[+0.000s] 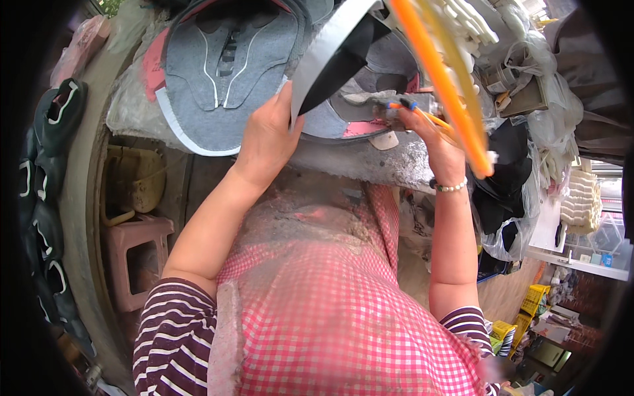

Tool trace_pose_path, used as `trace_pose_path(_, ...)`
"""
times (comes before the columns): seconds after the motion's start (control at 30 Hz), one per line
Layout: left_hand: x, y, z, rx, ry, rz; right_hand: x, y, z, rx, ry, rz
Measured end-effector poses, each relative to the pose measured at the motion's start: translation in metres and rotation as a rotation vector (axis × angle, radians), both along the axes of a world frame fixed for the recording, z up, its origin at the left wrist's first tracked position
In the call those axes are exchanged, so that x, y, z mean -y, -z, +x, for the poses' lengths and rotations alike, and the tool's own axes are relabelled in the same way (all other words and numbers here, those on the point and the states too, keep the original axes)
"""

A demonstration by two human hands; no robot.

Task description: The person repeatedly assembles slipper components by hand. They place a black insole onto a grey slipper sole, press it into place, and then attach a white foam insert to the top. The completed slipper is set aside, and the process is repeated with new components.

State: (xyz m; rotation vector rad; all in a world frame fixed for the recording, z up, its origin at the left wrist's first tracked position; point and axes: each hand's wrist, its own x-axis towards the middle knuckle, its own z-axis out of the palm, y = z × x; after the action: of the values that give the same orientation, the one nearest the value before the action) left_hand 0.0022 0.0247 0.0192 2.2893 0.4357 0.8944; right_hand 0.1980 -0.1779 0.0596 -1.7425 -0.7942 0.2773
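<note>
My left hand (267, 135) is closed on the lower end of a curved piece of sheet material (343, 59), light grey along one side and black on the other. It pinches the piece between thumb and fingers and tilts it up. To the right, my right hand (439, 142) is closed round a small metal tool with orange hoses (430, 119) and a blue fitting; the fingers hide part of it. Behind both hands lie grey felt-like shoe uppers (264, 63), one with two white lines, and a second grey upper (389, 59) partly covered by the held piece.
A blurred orange hose (439, 79) passes close in front of my right wrist. Clear plastic (396, 157) covers the bench edge. Black shoes (56, 165) line the far left. A pink stool (139, 257) stands below, with black pieces in a plastic bag (505, 191) at right.
</note>
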Motion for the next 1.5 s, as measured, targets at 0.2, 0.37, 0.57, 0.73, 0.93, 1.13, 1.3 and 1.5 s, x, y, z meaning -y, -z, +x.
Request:
trace_pose_path(0.2, 0.01, -0.023, 0.003, 0.054, 0.05, -0.025, -0.005, 0.008, -0.003, -0.128, 0.129, 0.186)
trace_pose_path(0.37, 0.014, -0.03, 0.015, 0.17, 0.112, -0.048, 0.007, -0.014, -0.007, -0.008, 0.146, 0.02)
trace_pose_path(0.57, 0.019, -0.05, 0.039, 0.309, 0.211, 0.082, 0.04, 0.0, 0.021, -0.017, 0.184, 0.093)
trace_pose_path(0.73, 0.022, -0.107, 0.04, 0.382, 0.233, 0.294, 0.029, -0.002, -0.008, 0.006, 0.09, 0.174)
trace_pose_path(0.93, 0.011, -0.084, 0.074, 0.19, 0.445, 0.112, 0.022, -0.014, -0.011, -0.342, 0.231, 0.243)
trace_pose_path(1.13, 0.011, -0.099, 0.142, 0.083, 0.509, 0.158, 0.033, -0.027, -0.003, -0.129, 0.255, 0.111)
trace_pose_path(1.3, 0.016, -0.119, 0.193, -0.113, 0.544, 0.139, 0.035, -0.029, 0.017, -0.051, 0.167, 0.164)
trace_pose_path(1.5, 0.018, -0.108, 0.233, -0.191, 0.544, -0.009, 0.032, -0.027, 0.037, -0.161, 0.098, 0.221)
